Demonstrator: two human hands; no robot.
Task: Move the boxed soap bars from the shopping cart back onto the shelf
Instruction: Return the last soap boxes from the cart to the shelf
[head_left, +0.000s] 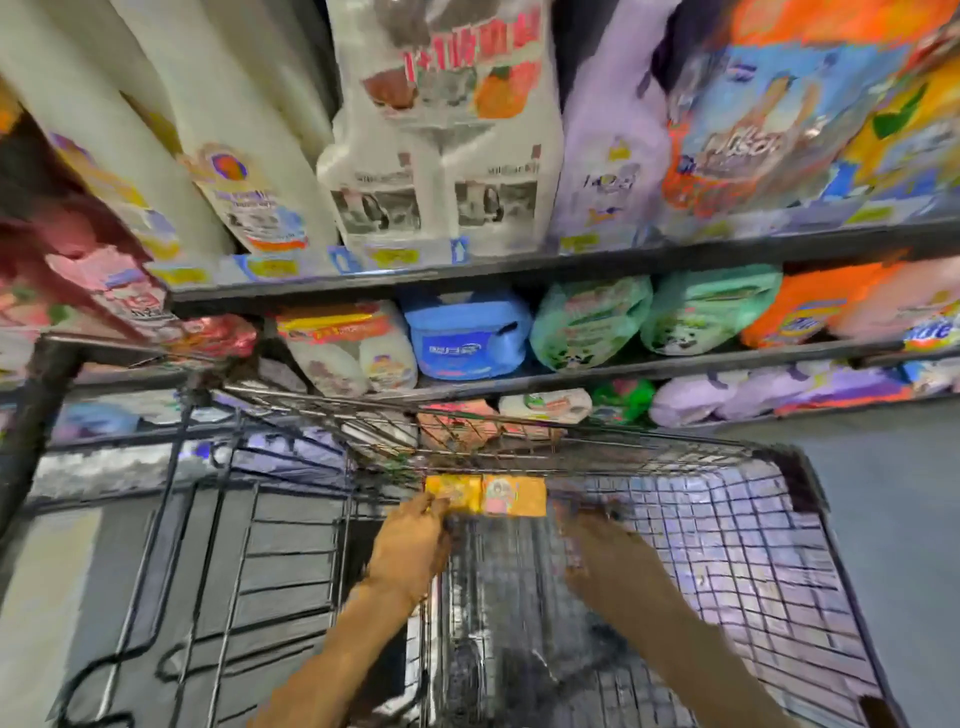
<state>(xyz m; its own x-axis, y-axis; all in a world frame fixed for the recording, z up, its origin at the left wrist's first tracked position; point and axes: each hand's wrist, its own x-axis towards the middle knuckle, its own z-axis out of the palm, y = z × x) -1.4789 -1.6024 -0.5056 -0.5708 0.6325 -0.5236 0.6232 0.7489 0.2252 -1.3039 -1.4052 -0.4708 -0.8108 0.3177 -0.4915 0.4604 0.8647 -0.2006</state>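
1. Both forearms nearest the lens, reaching forward into wire shopping cart (753, 561).
2. Left hand (410, 545) at cart's far end, fingers curled onto near-left edge of left soap box (453, 491); seems to pinch it, blur makes grip uncertain.
3. Right hand (597, 540) heavily motion-blurred, just below and right of right soap box (514, 496); not touching it as far as visible; finger spread cannot tell.
4. Two yellow-orange boxed soap bars side by side, touching, inside cart against its far wire wall, low in basket.
5. Cart mesh floor shows purple-white glare on right side; second wire frame (249, 545) just left of cart, over grey floor.
6. Shelf (571, 260) straight ahead, dark metal edges, several tiers.
7. Top tier: tall white packs (441, 156), lilac pack (608, 171), orange-blue bag (810, 119); price tags along edge.
8. Middle tier: blue jug-like pack (467, 338), two green packs (592, 322), orange bags at right.
9. Lower tier: small white-green pack (545, 405), lilac packs to its right.
10. Print on all packs blurred, unreadable.
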